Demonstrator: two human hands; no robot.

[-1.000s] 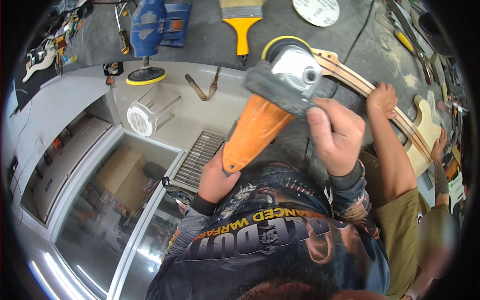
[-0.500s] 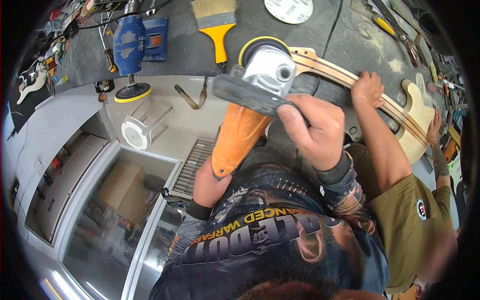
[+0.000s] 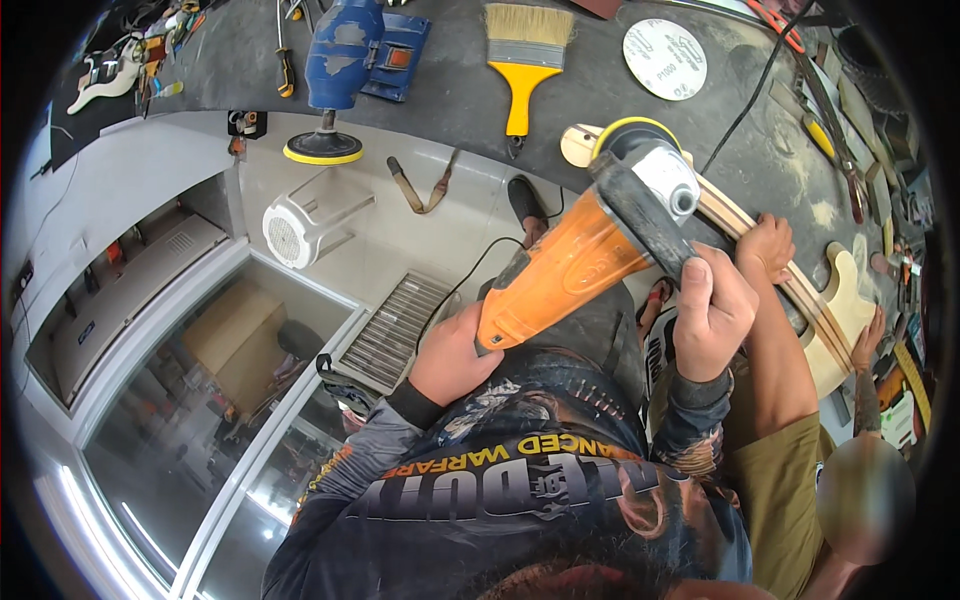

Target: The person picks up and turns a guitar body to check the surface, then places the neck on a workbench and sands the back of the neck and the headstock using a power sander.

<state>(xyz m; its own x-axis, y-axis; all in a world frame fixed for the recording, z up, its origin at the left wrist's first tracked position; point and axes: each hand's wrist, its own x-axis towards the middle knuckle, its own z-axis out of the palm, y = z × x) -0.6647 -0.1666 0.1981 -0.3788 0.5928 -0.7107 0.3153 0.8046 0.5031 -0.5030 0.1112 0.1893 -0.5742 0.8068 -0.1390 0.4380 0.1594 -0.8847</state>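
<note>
An orange angle grinder [image 3: 563, 270] with a silver head spans the middle of the view. My left hand [image 3: 457, 352] is closed round its rear body. My right hand [image 3: 712, 312] is closed on the end of its black side handle [image 3: 650, 215]. The grinder's round yellow-rimmed pad [image 3: 632, 128] is over the headstock end of an unfinished electric guitar; whether it touches the wood is hidden. The headstock tip [image 3: 577, 146] shows left of the pad. A co-worker's hand [image 3: 768, 247] holds the striped neck [image 3: 812, 300], and their other hand [image 3: 868, 340] rests at the pale body [image 3: 846, 296].
On the dark workbench [image 3: 455, 70] lie a wide yellow-handled brush [image 3: 522, 85], a white sanding disc [image 3: 665, 60] and a blue power tool [image 3: 345, 55] whose pad overhangs the edge. Hand tools crowd the right side. A white stool [image 3: 290, 232] stands on the floor, and a cord trails from the grinder.
My view has shifted left. The grinder's pad has moved right along the headstock, baring its tip on the left. Both my hands keep their grip, and the co-worker still holds the guitar.
</note>
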